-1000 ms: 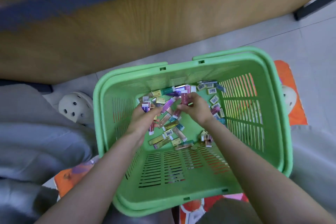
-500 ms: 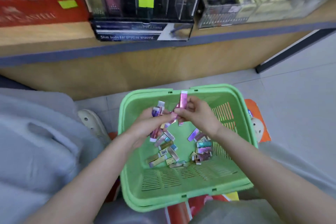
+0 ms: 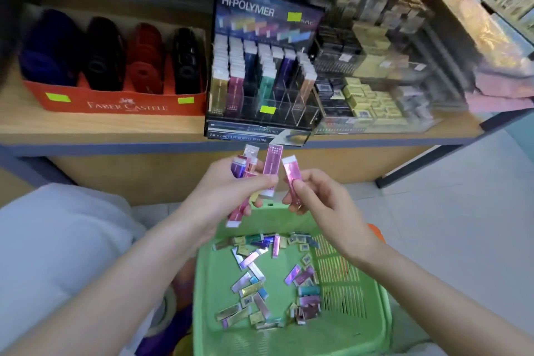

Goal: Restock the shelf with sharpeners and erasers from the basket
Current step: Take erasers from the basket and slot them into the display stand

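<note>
glossy slim erasers [image 3: 273, 166], slatted plastic basket [image 3: 341, 277]

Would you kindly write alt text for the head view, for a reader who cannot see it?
The left hand grips several pink and purple erasers and the right hand pinches one pink eraser above a green basket of loose erasers. Behind stands a shelf with a Hi-Polymer display and a red Faber-Castell box.
</note>
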`<action>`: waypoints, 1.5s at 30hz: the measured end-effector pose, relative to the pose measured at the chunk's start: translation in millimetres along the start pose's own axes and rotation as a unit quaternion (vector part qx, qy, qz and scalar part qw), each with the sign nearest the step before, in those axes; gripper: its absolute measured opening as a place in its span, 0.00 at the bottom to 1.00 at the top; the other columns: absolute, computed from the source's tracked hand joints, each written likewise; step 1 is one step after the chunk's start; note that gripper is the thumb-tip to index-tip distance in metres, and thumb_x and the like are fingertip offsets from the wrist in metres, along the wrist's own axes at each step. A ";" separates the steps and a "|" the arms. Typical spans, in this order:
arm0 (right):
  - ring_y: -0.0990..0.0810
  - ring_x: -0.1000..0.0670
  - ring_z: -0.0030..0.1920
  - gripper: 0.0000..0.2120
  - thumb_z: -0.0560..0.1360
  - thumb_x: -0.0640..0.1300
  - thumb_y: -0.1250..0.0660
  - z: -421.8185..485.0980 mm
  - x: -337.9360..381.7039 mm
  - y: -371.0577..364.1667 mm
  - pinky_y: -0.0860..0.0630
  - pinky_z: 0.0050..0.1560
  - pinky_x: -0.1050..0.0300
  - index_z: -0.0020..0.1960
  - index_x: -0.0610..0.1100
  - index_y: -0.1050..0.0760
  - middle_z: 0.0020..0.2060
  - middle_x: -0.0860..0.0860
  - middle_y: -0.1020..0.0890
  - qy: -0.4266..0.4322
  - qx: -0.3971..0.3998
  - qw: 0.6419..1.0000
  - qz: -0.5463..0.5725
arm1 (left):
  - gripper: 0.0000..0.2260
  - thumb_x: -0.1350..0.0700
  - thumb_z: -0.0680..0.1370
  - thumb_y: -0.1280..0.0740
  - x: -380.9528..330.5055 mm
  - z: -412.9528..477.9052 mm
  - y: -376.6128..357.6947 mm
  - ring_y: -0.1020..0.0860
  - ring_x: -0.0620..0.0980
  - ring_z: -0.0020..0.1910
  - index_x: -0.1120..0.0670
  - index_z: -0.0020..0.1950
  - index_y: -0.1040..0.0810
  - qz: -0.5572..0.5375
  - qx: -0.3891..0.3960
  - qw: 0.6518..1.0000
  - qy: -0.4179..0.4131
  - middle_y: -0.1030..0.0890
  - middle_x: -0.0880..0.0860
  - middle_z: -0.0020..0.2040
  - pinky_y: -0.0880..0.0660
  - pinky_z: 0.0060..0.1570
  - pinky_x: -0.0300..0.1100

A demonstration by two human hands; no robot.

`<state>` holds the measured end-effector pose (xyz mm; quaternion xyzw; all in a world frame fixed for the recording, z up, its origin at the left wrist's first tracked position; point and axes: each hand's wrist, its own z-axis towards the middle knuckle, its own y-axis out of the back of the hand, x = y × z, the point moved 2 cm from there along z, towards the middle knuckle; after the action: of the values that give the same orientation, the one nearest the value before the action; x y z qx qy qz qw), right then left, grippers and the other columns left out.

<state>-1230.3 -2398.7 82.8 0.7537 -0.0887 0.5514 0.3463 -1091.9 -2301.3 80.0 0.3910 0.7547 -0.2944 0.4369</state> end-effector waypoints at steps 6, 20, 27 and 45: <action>0.19 0.50 0.43 0.05 0.80 0.43 0.40 21.2 47.1 -1.0 0.23 0.52 0.50 0.49 0.44 0.26 0.40 0.51 0.17 0.075 -0.010 0.995 -0.066 | 0.04 0.58 0.74 0.29 -44.2 1.5 18.3 0.29 0.39 0.19 0.54 0.46 0.22 0.017 -0.007 0.998 -0.063 0.24 0.46 0.25 0.35 0.20 0.32; 0.17 0.49 0.44 0.04 0.76 0.38 0.34 115.7 110.0 5.1 0.21 0.51 0.42 0.46 0.44 0.28 0.42 0.44 0.17 0.096 -0.117 0.987 -0.058 | 0.04 0.57 0.75 0.30 -65.1 31.1 82.1 0.32 0.43 0.21 0.53 0.47 0.23 -0.017 -0.136 0.986 -0.098 0.25 0.53 0.31 0.35 0.21 0.34; 0.24 0.52 0.32 0.13 0.73 0.35 0.31 127.4 106.2 -12.1 0.29 0.34 0.64 0.46 0.48 0.33 0.35 0.47 0.21 0.113 -0.117 0.984 -0.072 | 0.04 0.59 0.75 0.30 -63.3 31.9 90.2 0.31 0.40 0.20 0.53 0.48 0.23 -0.057 -0.153 0.982 -0.093 0.25 0.52 0.31 0.34 0.20 0.33; 0.20 0.50 0.40 0.06 0.76 0.41 0.33 128.7 109.9 -9.5 0.22 0.44 0.51 0.46 0.50 0.28 0.38 0.50 0.21 0.191 -0.080 0.966 -0.152 | 0.08 0.58 0.76 0.31 -70.6 38.5 84.4 0.30 0.41 0.22 0.55 0.54 0.23 -0.087 -0.159 0.979 -0.091 0.24 0.53 0.34 0.34 0.20 0.32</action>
<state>-1085.0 -2444.1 157.4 0.6086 0.0506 0.6176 0.4956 -981.9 -2311.1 117.1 0.2213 0.7802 -0.2419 0.5327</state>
